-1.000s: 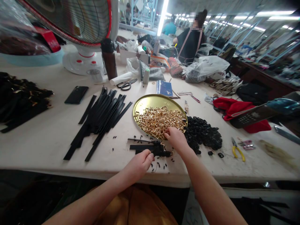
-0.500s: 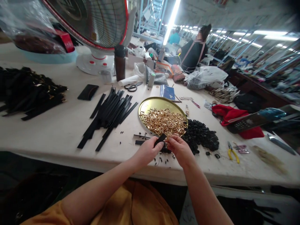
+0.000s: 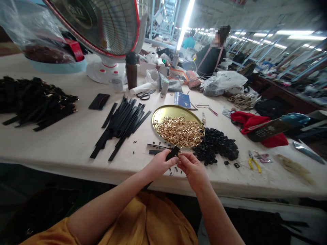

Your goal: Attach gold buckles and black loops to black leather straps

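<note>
My left hand (image 3: 158, 165) is closed on a black strap (image 3: 173, 152), whose end points to the right. At that end my right hand (image 3: 193, 170) pinches a small gold buckle (image 3: 180, 155) that touches the strap; fingers partly hide it. Just beyond my hands, many gold metal buckles (image 3: 181, 132) lie in a round gold tray (image 3: 162, 114). A heap of small black loops (image 3: 217, 146) spreads along the tray's right side. Left of the tray is a pile of flat black straps (image 3: 122, 126). Tiny black bits are scattered around my hands.
Yellow-handled pliers (image 3: 254, 161) lie to the right, near a red cloth (image 3: 276, 143). A fan (image 3: 102, 27) stands at the back left, by a dark bottle (image 3: 131, 71) and scissors (image 3: 145, 94). Gold-fitted black straps (image 3: 35, 102) are heaped far left. Another person (image 3: 208, 58) sits beyond.
Both hands have shifted slightly left and down. The strap's end and the gold buckle are now close together between my fingers. The view has tilted a little.
</note>
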### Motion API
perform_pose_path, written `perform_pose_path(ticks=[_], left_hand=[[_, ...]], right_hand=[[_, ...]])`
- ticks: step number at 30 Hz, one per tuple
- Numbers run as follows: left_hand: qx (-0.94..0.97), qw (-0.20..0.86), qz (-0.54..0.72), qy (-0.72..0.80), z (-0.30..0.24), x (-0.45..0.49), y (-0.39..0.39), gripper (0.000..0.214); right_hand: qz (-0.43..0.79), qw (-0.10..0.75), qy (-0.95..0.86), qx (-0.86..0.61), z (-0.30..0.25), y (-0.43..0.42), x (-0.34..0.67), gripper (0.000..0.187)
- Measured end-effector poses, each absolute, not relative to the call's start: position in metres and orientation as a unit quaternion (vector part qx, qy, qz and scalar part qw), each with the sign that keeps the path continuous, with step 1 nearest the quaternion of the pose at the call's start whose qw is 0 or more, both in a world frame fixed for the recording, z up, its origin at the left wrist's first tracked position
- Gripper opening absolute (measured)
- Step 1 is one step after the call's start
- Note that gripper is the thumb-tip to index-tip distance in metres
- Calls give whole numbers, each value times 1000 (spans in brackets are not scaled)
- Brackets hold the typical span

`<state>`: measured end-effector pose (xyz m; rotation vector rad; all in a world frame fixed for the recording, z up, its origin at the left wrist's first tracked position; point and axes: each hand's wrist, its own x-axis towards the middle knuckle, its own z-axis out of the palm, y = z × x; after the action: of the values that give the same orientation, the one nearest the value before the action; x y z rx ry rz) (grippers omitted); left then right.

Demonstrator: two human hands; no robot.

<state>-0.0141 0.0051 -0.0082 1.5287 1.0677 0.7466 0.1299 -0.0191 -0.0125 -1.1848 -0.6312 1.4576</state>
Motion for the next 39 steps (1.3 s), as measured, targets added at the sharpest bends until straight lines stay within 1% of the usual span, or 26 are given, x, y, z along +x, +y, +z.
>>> perform_pose_path(ticks=[6,8,10,13,15,17,20,22,25,29,31,35,39], left_hand=[[608,567,297,470,-8,-10,3,24],[597,587,275,472,-4,-10,2,22],[593,611,247,462,1,-11,2,21],[601,627,211,448,8,-13,4,23],[599,631,202,449,10,-14,5,22],[583,649,210,442,8,-14,5,23],[554,669,242,432,2,-15,4,29],[572,651,246,435,-2,-17,2,29],[660,571,226,434,-6,-20,-2,26],[767,430,190,438,-6,-22,-9,28],[792,388,172,438,-5,-21,-12,28],[808,380,166,418,-5,-18,-16,26],[780,433,181,414,-1,-19,-20,21]], right_hand=[[639,529,-254,-498,-18,-28,128,23],[617,523,-298,-507,-19,-30,132,24],[589,512,-368,-506,-19,-29,138,29],[566,472,-463,-492,-16,-29,143,34],[565,452,-490,-486,-17,-30,143,35],[565,451,-488,-489,-19,-30,143,37],[565,488,-418,-517,-24,-30,142,30],[572,532,-332,-529,-24,-29,142,27],[608,570,-222,-507,-23,-28,140,30],[665,542,-174,-483,-23,-34,131,30],[669,532,-180,-487,-24,-39,127,29],[645,538,-212,-500,-26,-47,121,27],[603,564,-243,-508,-24,-48,120,26]])
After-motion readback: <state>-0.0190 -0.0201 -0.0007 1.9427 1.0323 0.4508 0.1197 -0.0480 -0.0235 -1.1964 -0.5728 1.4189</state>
